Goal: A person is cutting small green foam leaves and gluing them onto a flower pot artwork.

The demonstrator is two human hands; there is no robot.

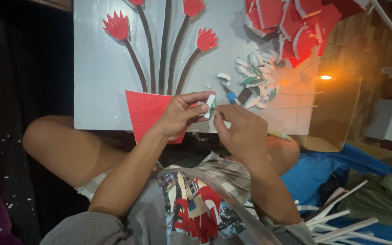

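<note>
My left hand (180, 115) pinches a small white and green foam leaf piece (210, 106) between thumb and fingers. My right hand (241, 131) is closed just beside it, its fingertips touching the same piece from the right. Both hands hover over the near edge of a grey board (100, 77) that rests against my knees. The board carries red foam flowers (118, 26) on dark stems (149, 50) and a red foam pot shape (145, 109). A heap of similar white and green leaf pieces (257, 75) lies on the board beyond my right hand.
Red and white foam scraps (291, 22) are piled at the board's top right. A blue-handled cutter (230, 95) lies by the leaf heap. A small orange light (325, 77) glows at right. Blue cloth (323, 170), green cloth (382, 199) and white foam strips (341, 218) lie at lower right.
</note>
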